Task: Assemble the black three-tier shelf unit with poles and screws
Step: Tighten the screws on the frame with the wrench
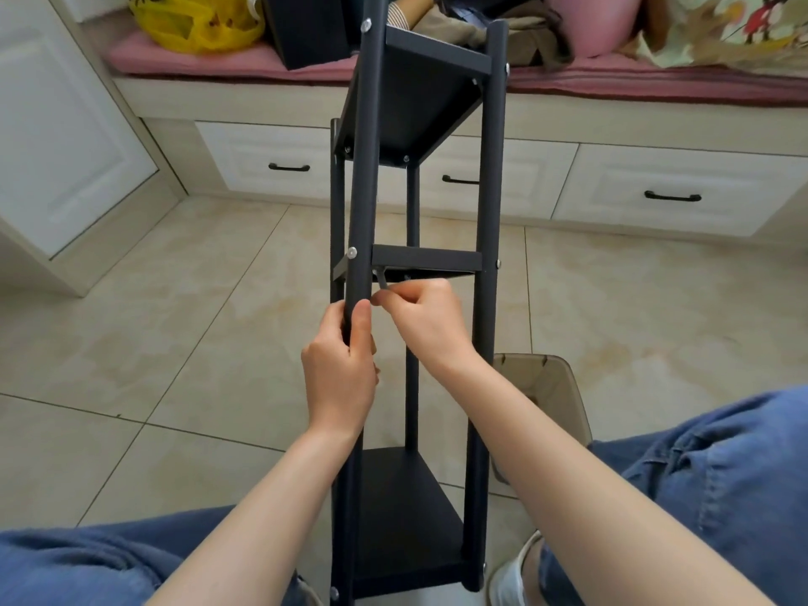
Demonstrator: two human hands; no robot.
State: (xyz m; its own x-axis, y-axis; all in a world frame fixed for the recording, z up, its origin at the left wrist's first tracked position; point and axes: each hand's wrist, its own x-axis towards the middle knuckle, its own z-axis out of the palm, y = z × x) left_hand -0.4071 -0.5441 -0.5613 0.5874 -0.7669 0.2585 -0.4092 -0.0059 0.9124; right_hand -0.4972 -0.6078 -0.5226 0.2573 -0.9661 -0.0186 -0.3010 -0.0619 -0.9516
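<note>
between the seated person's knees, the black shelf unit (406, 102) rises and leans away toward the bench, all three tiers already hung among its four poles. the front left pole (365, 190) is the one in hand: the left hand (341, 369) wraps it just below the middle shelf (426, 258), fingers and thumb closed round the tube. the right hand (424, 317) sits just beside it, fingertips pinching the long arm of a small hex key (381, 279) whose short end reaches up under the near left corner of that shelf. a fastener must sit there, though the tip itself is too small to make out. a silver screw (351, 252) shows on the outside of the pole at the same level. by my reading this is a tightening step late in the build. to do it well, seat the key fully before turning and brace the pole hard with the left hand so the frame does not twist. take short swings because the pole blocks a full turn, and stop at snug rather than forcing the thread. beneath it all lies a beige tiled floor (175, 321), glossy and hard, so a dropped key would likely skitter. behind runs a white bench (245, 98) with a pink cushion, black-handled drawers (271, 150) under it and a yellow bag (196, 19) on top. a brownish bin (551, 387) stands near the right knee.
</note>
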